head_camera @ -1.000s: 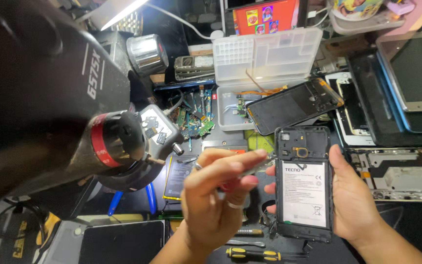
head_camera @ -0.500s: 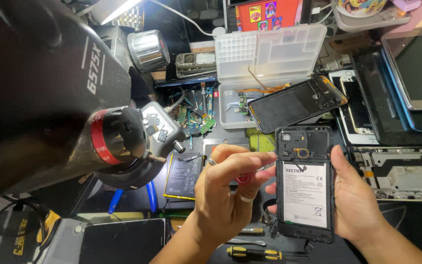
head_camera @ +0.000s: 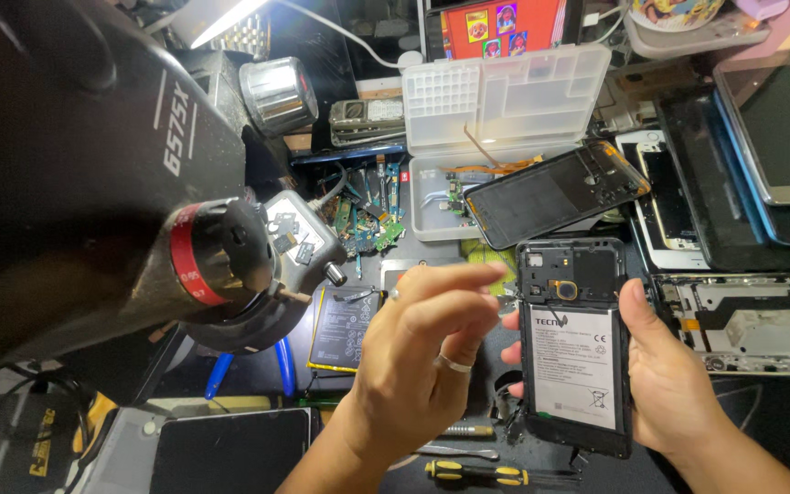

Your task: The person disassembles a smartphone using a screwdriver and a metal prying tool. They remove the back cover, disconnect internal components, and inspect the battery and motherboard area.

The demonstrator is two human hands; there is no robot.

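My right hand [head_camera: 678,393] holds an opened black phone [head_camera: 573,366] upright, back cover off, with its white-labelled battery and camera ring exposed. My left hand [head_camera: 418,366], a ring on one finger, is pinched shut just left of the phone's upper edge. Its fingers close on a small red-handled tool that they mostly hide; a thin metal tip [head_camera: 507,300] shows between the fingertips and the phone.
A large black microscope head [head_camera: 93,183] with a red ring fills the left. The phone's back cover [head_camera: 550,192] leans on a clear parts box [head_camera: 505,96]. Around them lie a loose battery [head_camera: 345,329], small circuit boards [head_camera: 368,220], a yellow-black screwdriver [head_camera: 473,471], a phone frame [head_camera: 752,325] and tablets [head_camera: 779,128].
My left hand's fingers have curled tighter and shifted slightly toward the phone's top, hiding the tool's red handle. The phone stays in my right hand.
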